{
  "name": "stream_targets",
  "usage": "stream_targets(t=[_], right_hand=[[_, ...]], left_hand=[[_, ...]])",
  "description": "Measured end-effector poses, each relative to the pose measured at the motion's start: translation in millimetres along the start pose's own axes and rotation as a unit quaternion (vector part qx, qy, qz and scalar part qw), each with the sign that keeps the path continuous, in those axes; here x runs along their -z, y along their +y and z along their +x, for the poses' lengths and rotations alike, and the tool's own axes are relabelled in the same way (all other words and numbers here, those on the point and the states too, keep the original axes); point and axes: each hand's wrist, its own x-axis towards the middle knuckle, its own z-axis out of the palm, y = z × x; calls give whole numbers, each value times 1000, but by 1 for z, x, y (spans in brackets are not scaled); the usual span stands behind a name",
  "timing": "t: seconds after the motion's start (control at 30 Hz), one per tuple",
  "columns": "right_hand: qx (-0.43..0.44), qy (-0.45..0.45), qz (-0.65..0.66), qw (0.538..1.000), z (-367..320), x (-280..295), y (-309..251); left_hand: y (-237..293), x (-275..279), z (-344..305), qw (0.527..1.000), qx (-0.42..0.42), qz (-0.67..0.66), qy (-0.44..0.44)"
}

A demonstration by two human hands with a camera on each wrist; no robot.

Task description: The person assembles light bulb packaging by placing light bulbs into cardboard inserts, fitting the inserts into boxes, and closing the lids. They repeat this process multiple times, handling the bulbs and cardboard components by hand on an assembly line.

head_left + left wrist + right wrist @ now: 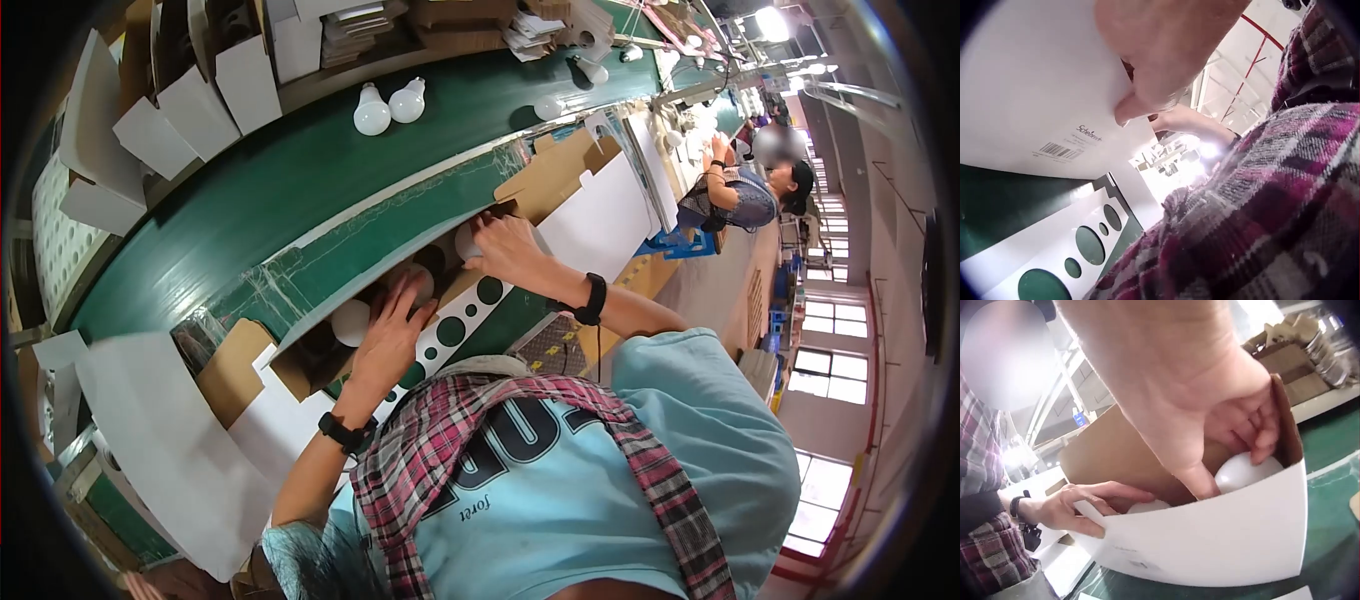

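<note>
A long white cardboard box [1222,544] stands in front of the person, its top open, with a row of white light bulbs [350,323] inside. The right hand [508,247] reaches into the box's right end. Thumb and fingers there close around the round white head of a light bulb [1243,472]. Further left, the left hand [388,335] lies over the near wall, its extended fingers on another bulb [1147,507] and its thumb outside the box. Below the box's printed side, a white strip with round holes [1054,245] shows in the left wrist view.
Two light bulbs [372,112] lie on the green belt [250,205] beyond the box. Open white boxes [250,85] line the far side. A large white flap [170,440] is at the left. Another person [742,195] works further along at the right.
</note>
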Motion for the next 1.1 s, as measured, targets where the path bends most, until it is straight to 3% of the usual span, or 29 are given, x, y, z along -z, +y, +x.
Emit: stream_targets(t=[0.07,0.17,0.27,0.47,0.77,0.87,0.9,0.93,1.0,1.07,1.1], right_hand=[[-25,-11,15,1000,-1,1,-1],[26,45,-11,999,-5,-20,9],[12,-45,-10,999,0,-4,3],[15,7,0,1000,-2,-12,3],[35,-21,13,999,-2,-35,10],[126,75,-3,989,-11,4,15],[59,-86,139,985,-6,56,8],[-12,-244,274,930,4,112,6],[39,-311,426,848,25,150,36],[72,-248,462,848,64,162,63],[82,-178,428,882,85,157,76]], left_hand=[[1,2,-1,1000,6,-3,-5],[2,6,4,1000,10,-14,0],[4,9,3,1000,8,-4,-6],[4,8,1,1000,6,3,-1],[4,10,1,1000,1,2,-4],[4,9,0,999,-7,-3,32],[6,9,-1,999,-9,-13,45],[6,11,-2,998,-12,-24,56],[11,30,-3,998,-28,-48,25],[15,48,-4,996,-57,-69,28],[15,55,-6,995,-54,-72,42]])
